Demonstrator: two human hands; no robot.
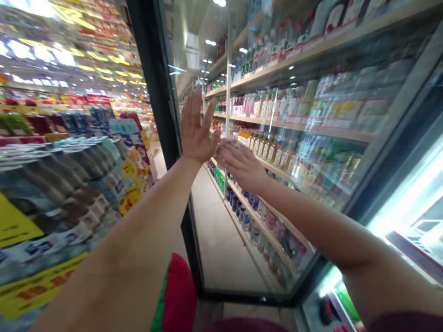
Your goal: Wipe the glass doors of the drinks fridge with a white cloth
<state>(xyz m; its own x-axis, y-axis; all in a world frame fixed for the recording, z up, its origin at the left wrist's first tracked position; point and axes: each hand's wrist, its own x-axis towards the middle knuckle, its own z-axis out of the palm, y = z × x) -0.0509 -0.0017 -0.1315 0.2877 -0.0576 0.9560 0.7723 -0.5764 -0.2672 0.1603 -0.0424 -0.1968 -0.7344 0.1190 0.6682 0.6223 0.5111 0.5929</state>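
A glass cooler door with a black frame stands swung out in front of me. My left hand is raised with its fingers stretched out flat against the glass near the door's left edge, holding nothing. Just to its right, my right hand presses on the glass, fingers together over a small pale thing, perhaps a cloth, that is mostly hidden. Through the glass I see wooden shelves lined with drink bottles along an aisle.
Racks of bottles and packets with yellow price signs fill the left. The lit cooler interior is at the right. A tiled aisle floor shows through the glass. A red and green item sits low in the middle.
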